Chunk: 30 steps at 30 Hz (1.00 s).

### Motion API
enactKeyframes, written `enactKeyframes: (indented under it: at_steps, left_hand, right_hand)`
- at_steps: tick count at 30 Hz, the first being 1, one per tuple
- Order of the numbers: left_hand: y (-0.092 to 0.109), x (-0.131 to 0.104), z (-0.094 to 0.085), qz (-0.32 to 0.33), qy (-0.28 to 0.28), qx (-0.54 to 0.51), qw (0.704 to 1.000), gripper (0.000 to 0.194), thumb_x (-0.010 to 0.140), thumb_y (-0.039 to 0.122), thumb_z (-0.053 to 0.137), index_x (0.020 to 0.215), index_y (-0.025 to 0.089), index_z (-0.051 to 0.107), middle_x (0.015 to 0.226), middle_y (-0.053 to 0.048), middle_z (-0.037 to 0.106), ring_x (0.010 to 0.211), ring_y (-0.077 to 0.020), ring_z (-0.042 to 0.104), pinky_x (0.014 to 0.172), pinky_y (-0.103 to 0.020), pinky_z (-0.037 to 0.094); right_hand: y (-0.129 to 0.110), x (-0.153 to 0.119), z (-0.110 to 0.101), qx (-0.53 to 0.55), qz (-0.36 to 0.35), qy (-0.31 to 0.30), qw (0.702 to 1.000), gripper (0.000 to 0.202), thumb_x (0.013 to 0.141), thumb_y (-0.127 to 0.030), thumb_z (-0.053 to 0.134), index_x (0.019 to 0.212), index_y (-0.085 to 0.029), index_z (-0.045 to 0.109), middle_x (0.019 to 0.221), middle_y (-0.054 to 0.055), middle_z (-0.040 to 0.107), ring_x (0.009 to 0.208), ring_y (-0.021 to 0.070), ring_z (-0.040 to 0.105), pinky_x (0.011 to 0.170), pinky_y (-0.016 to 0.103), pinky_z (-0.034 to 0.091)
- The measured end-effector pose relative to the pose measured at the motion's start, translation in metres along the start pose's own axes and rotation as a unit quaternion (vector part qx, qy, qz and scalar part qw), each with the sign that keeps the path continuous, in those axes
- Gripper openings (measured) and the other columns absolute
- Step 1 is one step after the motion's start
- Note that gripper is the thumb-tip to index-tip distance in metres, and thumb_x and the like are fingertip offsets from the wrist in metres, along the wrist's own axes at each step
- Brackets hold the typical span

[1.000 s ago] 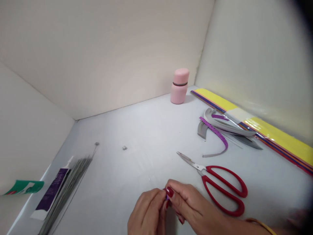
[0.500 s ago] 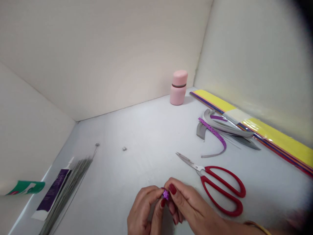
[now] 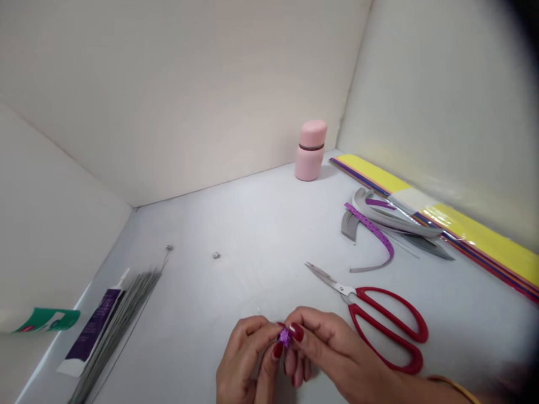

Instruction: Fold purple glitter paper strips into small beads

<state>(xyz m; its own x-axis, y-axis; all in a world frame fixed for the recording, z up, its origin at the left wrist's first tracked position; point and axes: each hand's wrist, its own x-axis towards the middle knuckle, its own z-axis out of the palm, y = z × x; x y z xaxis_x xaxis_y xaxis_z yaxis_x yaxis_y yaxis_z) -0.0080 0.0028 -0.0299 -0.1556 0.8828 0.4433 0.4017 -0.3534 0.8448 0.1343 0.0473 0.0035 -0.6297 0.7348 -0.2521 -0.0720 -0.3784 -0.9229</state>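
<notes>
Two bare hands work just left of the one pair of red-handled scissors (image 3: 347,290), which serves as the landmark here. The left hand (image 3: 248,359) pinches one small, purple glitter piece (image 3: 284,337) between thumb and forefinger. The right hand (image 3: 332,348), nearer the scissors, has its thumb and forefinger closed on the same piece from the other side; its remaining fingers curl beneath. The piece's exact shape is partly hidden by the fingertips. One yellowish bangle (image 3: 452,386) circles the right wrist, below the scissors.

Beyond the scissors lie two purple strips, one long and curved (image 3: 373,229), one short (image 3: 381,204), among several grey-white strips (image 3: 398,222) too overlapped to count. Behind these, one clear packet of coloured sheets (image 3: 379,173) shows yellow on top. One pink bottle (image 3: 310,151) stands upright, farther back than the scissors.

Well left of the scissors are two small silvery bits, one on its own (image 3: 216,255), one by a wire's tip (image 3: 169,247); one purple-and-white tube (image 3: 95,331); and one bundle of thin grey wires (image 3: 118,331), uncountable.
</notes>
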Motion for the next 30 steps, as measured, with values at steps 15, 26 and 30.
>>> enactKeyframes:
  at_steps: [15, 26, 30]
  left_hand:
    - [0.0037, 0.0012, -0.0024, 0.074, -0.001, 0.111, 0.991, 0.015, 0.086, 0.02, 0.048, 0.09, 0.02, 0.063, 0.077, -0.003, 0.065, 0.067, -0.0134, 0.061, 0.061, -0.02, 0.047]
    - [0.0013, -0.0016, -0.0018, 0.064, -0.001, 0.098, 0.993, 0.018, 0.086, 0.02, 0.049, 0.094, 0.022, 0.065, 0.084, -0.003, 0.068, 0.073, -0.0119, 0.064, 0.066, -0.017, 0.049]
    - [0.0052, 0.0002, -0.0012, 0.089, 0.01, 0.141, 0.986, 0.017, 0.086, 0.019, 0.048, 0.092, 0.02, 0.065, 0.081, -0.004, 0.069, 0.072, -0.0125, 0.065, 0.065, -0.018, 0.05]
  right_hand:
    - [0.0065, 0.0033, 0.0024, 0.059, 0.039, 0.002, 0.998, 0.038, 0.082, -0.05, 0.051, 0.074, -0.013, 0.052, 0.058, -0.001, 0.055, 0.049, 0.0069, 0.049, 0.05, 0.019, 0.037]
    - [0.0048, 0.0043, -0.0023, 0.052, 0.027, 0.007, 0.998, 0.032, 0.083, -0.044, 0.052, 0.075, -0.014, 0.051, 0.059, -0.002, 0.054, 0.051, 0.0075, 0.049, 0.052, 0.02, 0.038]
    - [0.0039, 0.0026, -0.0011, 0.047, 0.028, 0.008, 0.998, 0.032, 0.082, -0.045, 0.053, 0.074, -0.014, 0.051, 0.06, -0.001, 0.055, 0.051, 0.0076, 0.05, 0.052, 0.02, 0.039]
